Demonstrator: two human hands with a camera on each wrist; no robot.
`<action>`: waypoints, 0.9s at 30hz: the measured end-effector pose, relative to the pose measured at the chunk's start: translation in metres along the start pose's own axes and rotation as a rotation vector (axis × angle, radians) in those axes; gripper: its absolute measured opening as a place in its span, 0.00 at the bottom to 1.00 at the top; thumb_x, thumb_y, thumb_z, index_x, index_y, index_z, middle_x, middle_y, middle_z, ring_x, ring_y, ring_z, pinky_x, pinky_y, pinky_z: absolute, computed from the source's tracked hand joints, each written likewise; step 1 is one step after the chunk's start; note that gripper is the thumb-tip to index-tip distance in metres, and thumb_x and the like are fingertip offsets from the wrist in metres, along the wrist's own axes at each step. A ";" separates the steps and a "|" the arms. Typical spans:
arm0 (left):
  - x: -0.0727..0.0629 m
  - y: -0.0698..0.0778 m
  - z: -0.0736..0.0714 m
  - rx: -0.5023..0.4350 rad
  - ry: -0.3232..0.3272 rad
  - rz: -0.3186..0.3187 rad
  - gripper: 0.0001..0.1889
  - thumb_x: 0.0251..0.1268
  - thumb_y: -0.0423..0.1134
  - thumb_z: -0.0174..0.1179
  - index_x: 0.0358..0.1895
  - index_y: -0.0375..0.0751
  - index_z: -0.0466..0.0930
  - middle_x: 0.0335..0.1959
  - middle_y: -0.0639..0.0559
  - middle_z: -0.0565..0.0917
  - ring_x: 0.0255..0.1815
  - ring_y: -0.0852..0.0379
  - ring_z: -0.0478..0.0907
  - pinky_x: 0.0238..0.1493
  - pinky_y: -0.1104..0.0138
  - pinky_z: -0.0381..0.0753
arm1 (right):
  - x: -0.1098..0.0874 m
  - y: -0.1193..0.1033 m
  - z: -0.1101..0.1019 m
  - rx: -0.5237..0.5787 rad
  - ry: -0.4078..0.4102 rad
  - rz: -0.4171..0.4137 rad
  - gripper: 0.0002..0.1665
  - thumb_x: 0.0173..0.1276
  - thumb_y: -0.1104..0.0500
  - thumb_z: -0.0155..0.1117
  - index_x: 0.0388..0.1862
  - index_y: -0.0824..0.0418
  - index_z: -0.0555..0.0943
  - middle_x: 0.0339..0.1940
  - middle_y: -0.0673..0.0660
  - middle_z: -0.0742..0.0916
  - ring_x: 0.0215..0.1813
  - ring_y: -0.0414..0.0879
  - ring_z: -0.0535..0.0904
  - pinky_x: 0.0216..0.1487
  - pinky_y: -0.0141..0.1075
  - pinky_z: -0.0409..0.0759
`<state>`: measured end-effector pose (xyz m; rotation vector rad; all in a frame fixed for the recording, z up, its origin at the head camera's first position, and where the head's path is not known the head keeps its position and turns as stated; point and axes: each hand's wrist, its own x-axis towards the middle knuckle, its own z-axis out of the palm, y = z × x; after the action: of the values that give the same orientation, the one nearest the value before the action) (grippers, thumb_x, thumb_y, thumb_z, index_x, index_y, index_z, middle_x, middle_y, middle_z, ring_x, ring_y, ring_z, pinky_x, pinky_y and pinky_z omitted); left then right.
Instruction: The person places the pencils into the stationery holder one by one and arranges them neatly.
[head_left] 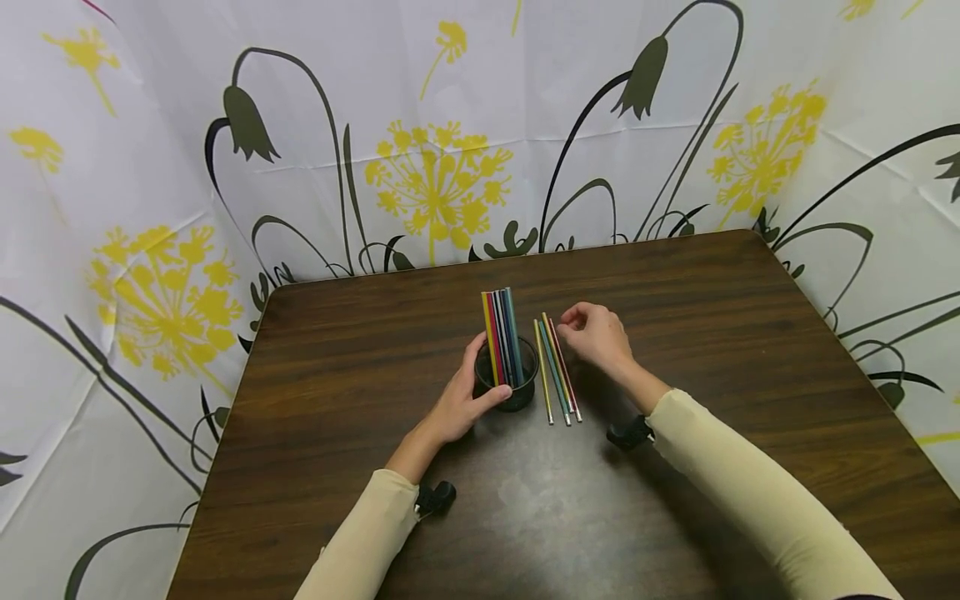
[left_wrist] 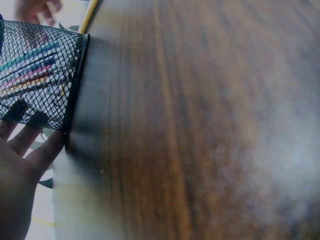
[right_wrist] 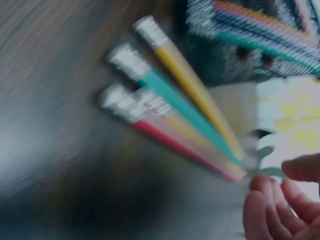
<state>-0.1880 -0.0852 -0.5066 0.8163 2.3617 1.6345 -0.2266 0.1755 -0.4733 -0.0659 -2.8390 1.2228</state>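
Four loose pencils (right_wrist: 187,115) remain on the desk (head_left: 337,358); several stored pencils (head_left: 502,333) stand in the mesh cup (head_left: 521,397) gripped by the left hand (head_left: 456,407); the relaxed right hand (head_left: 598,335) holds nothing visible.

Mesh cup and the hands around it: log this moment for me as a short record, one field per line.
container: dark mesh cup, upright on the table
contents: several pencils in the cup, exact count unclear
loose items: four loose pencils, two yellow, one teal, one red, right of the cup; metal ends toward the person
left hand: holds the cup
right hand: beside the loose pencils' far ends, no pencil visible in its fingers
backdrop: white flower-printed sheet
image quality: right wrist view blurred
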 end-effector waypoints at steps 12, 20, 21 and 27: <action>-0.006 0.032 -0.004 -0.009 -0.016 -0.013 0.43 0.67 0.35 0.60 0.77 0.39 0.42 0.70 0.36 0.64 0.66 0.43 0.66 0.68 0.45 0.58 | 0.005 0.031 0.015 -0.023 -0.172 0.105 0.14 0.65 0.46 0.69 0.36 0.56 0.83 0.25 0.50 0.84 0.23 0.44 0.79 0.27 0.38 0.75; -0.006 0.033 -0.005 -0.017 -0.010 -0.014 0.42 0.68 0.36 0.60 0.77 0.40 0.43 0.70 0.36 0.64 0.66 0.44 0.66 0.68 0.47 0.58 | 0.007 0.029 0.014 -0.061 -0.201 0.095 0.12 0.64 0.49 0.69 0.34 0.56 0.84 0.23 0.49 0.84 0.23 0.43 0.79 0.28 0.39 0.74; -0.006 0.032 -0.005 -0.016 -0.010 -0.017 0.42 0.68 0.36 0.60 0.77 0.41 0.43 0.70 0.37 0.64 0.67 0.44 0.65 0.69 0.47 0.57 | 0.007 0.029 0.014 -0.069 -0.205 0.098 0.12 0.64 0.49 0.69 0.34 0.56 0.84 0.23 0.49 0.84 0.23 0.43 0.79 0.28 0.39 0.73; -0.006 0.032 -0.005 -0.009 -0.009 -0.029 0.43 0.67 0.37 0.60 0.78 0.41 0.42 0.70 0.36 0.64 0.67 0.44 0.65 0.69 0.47 0.57 | 0.008 0.023 0.012 -0.187 -0.214 0.130 0.10 0.62 0.49 0.69 0.31 0.54 0.82 0.20 0.49 0.83 0.22 0.44 0.78 0.27 0.41 0.71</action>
<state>-0.1735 -0.0843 -0.4768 0.7820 2.3474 1.6254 -0.2352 0.1831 -0.4976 -0.1367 -3.1752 1.0375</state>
